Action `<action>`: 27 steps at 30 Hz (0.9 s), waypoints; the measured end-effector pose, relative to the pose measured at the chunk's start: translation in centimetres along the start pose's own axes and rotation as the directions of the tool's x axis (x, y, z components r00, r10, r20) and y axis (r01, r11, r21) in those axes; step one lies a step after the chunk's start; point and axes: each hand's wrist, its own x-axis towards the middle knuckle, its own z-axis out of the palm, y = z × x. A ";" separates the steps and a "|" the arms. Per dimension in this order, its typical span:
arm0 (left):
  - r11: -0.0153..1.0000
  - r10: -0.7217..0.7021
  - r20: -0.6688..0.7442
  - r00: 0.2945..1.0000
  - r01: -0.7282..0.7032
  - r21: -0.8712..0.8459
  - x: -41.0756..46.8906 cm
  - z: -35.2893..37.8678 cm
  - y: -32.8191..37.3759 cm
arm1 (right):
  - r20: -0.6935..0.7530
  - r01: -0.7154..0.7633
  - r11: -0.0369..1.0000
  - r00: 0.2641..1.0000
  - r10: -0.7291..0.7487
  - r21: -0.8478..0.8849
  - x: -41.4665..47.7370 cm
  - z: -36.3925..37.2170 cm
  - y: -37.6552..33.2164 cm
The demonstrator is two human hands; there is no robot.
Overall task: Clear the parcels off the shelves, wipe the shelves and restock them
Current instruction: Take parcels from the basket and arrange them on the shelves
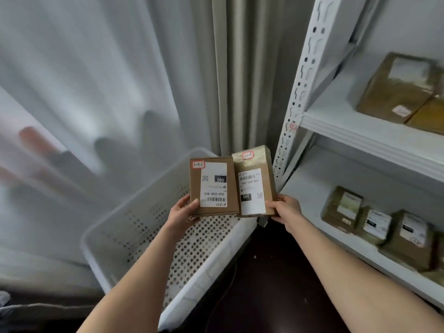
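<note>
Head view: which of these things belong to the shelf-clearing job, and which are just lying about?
Job: cardboard parcel in the left hand; taped parcel in the right hand; white perforated basket; white shelving; upper-shelf parcels; lower-shelf parcels.
Just there: sheer curtain; beige curtain; dark floor.

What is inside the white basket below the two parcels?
In the white basket only its perforated floor and walls show. The left parcel and right parcel cover its far corner.
</note>
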 end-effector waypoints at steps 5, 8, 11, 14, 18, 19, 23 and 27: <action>0.997 0.007 0.036 0.999 -0.009 0.071 -2.4 7.2 -1.4 | -0.036 0.000 0.997 0.999 0.003 0.077 -1.1 -8.0 1.1; 0.992 0.015 0.064 0.998 -0.023 0.125 -3.5 11.1 -2.9 | -0.073 -0.018 0.993 0.997 0.027 0.117 -1.4 -12.4 2.7; 0.985 0.004 0.089 0.996 -0.019 0.173 -4.8 16.0 -5.3 | -0.126 -0.032 0.986 0.991 0.053 0.162 -1.9 -17.9 4.8; 0.976 -0.018 0.133 0.991 -0.012 0.219 -6.2 20.6 -7.9 | -0.165 -0.046 0.983 0.983 0.076 0.178 -2.0 -22.7 7.1; 0.965 -0.052 0.162 0.985 0.008 0.260 -6.9 25.4 -11.0 | -0.215 -0.075 0.975 0.969 0.120 0.211 -1.8 -27.4 9.9; 0.962 -0.059 0.157 0.986 0.014 0.274 -6.7 26.3 -11.7 | -0.229 -0.083 0.973 0.964 0.133 0.215 -1.6 -28.2 10.5; 0.952 -0.048 0.154 0.987 -0.002 0.305 -5.4 29.2 -13.1 | -0.272 -0.106 0.965 0.947 0.172 0.241 0.0 -29.7 12.0; 0.938 -0.045 0.140 0.989 -0.006 0.347 -2.1 31.5 -13.4 | -0.343 -0.106 0.969 0.922 0.180 0.223 3.4 -29.4 12.2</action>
